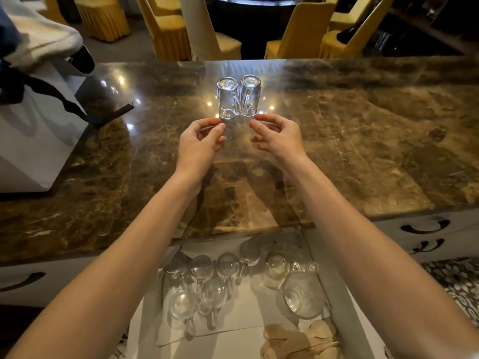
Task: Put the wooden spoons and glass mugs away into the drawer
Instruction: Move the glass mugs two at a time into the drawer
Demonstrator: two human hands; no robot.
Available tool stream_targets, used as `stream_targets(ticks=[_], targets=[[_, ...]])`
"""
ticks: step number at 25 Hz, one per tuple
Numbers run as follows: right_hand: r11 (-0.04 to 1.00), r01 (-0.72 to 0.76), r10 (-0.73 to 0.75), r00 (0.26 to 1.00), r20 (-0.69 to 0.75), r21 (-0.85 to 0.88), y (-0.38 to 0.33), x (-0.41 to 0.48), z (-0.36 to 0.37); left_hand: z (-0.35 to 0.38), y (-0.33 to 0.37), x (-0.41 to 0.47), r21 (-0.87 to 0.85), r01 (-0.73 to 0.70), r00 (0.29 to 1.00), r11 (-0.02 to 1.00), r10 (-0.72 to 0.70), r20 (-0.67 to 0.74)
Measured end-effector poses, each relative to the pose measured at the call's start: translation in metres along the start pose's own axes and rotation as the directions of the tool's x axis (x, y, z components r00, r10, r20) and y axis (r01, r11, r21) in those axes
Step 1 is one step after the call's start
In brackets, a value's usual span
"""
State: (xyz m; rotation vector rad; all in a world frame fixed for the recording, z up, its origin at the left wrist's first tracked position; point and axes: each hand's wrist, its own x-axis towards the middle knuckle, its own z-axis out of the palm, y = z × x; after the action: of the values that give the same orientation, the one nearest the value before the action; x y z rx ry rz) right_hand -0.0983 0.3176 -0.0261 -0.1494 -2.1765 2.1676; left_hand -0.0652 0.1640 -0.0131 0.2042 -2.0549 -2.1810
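Note:
Two clear glass mugs stand upside down, side by side, on the brown marble counter: the left mug and the right mug, handles turned toward each other. My left hand reaches to the base of the left mug, fingertips at its rim, fingers apart. My right hand is likewise at the rim of the right mug, fingers curled but empty. Below the counter edge the white drawer stands pulled out, with several glass mugs lying in it. No wooden spoons can be made out.
A white paper bag with dark ribbon stands on the counter's left end. Crumpled beige cloth lies in the drawer's near right corner. Yellow-covered chairs line the far side. Shut drawers with dark handles flank the pulled-out one.

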Motion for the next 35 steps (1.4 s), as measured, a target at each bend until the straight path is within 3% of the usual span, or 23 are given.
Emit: stream_targets(ticks=[10, 20, 35], targets=[[0.991, -0.048, 0.042, 0.998, -0.056, -0.121, 0.003, 0.072, 0.008, 0.029, -0.027, 0.08, 0.125, 0.014, 1.0, 0.992, -0.014, 0.003], [0.99, -0.047, 0.04, 0.998, -0.054, -0.134, 0.023, 0.111, 0.019, 0.05, -0.054, 0.125, 0.252, -0.016, 1.0, 0.968, 0.014, 0.008], [0.834, 0.139, -0.194, 0.98, -0.049, -0.534, 0.023, 0.113, 0.024, 0.067, -0.053, 0.134, 0.365, -0.137, 0.982, 0.921, 0.176, -0.074]])
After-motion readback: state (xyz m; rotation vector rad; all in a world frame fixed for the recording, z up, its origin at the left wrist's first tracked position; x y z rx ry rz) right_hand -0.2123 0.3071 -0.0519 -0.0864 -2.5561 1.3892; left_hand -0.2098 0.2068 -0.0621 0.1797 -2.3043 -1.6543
